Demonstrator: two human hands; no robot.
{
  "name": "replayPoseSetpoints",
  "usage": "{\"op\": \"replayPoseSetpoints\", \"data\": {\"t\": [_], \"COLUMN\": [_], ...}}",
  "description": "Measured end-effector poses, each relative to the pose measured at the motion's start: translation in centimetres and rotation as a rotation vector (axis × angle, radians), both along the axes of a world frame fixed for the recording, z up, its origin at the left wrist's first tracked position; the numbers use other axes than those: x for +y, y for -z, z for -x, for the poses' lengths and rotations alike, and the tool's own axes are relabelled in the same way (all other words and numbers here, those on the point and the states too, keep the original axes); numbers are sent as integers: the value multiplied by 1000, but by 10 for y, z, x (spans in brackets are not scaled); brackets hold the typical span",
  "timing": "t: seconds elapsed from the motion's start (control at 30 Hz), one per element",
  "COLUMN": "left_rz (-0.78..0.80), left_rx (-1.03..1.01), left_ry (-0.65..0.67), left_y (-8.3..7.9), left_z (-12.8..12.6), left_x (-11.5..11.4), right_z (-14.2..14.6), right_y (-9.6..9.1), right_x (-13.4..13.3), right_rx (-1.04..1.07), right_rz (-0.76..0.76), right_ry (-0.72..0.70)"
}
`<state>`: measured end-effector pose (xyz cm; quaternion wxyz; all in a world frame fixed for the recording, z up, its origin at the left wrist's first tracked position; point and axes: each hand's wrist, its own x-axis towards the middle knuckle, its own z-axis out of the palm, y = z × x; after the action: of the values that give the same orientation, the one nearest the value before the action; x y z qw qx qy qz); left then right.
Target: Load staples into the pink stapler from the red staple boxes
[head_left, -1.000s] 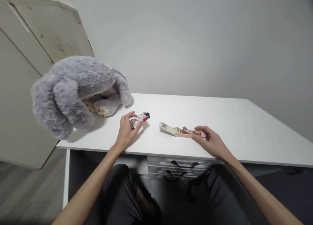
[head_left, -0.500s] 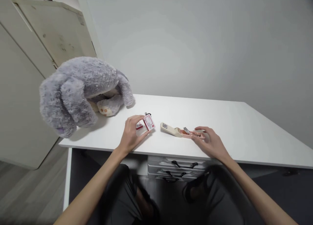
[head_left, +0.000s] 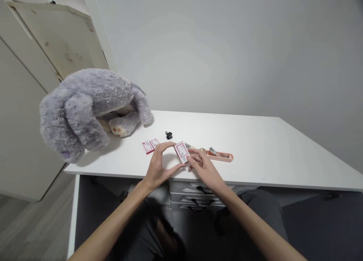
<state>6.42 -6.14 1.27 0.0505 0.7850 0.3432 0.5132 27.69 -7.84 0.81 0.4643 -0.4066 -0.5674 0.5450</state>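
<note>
Between thumb and fingers, my left hand [head_left: 157, 166] grips a small white box with red borders [head_left: 182, 152], tilted above the desk. My right hand [head_left: 208, 174] has its fingertips on the right side of the same box, so both hands hold it. Behind my right hand lies an open hinged case [head_left: 224, 157], its base pink and its cream lid partly hidden by the fingers. A shiny metal piece [head_left: 212, 151] rests in the pink base. Two similar red-and-white boxes [head_left: 148, 146] lie left of my left hand. A small black clip-like object [head_left: 169, 135] sits beyond it.
A big grey-purple plush toy [head_left: 96, 94] occupies the left end of the white desk [head_left: 255, 140]. A wall [head_left: 212, 56] stands behind the desk. Below its front edge are drawers with black handles [head_left: 202, 201], near my legs.
My right hand has left the pink case and come left to the small box. My left hand has carried that box slightly right, uncovering the two boxes and the black object.
</note>
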Motion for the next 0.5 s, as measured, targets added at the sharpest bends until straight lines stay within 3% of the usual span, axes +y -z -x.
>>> {"op": "replayPoseSetpoints", "data": {"t": [0.1, 0.3, 0.5], "left_rz": [171, 608, 681], "left_rx": [-91, -422, -566], "left_ry": [45, 282, 324], "left_y": [0, 2, 5], "left_z": [-2, 0, 3], "left_x": [2, 12, 16], "right_z": [4, 11, 19], "right_y": [-5, -11, -5], "right_x": [8, 9, 13], "right_rx": [64, 241, 329], "right_rz": [68, 218, 294], "right_ry": [-9, -45, -90]}}
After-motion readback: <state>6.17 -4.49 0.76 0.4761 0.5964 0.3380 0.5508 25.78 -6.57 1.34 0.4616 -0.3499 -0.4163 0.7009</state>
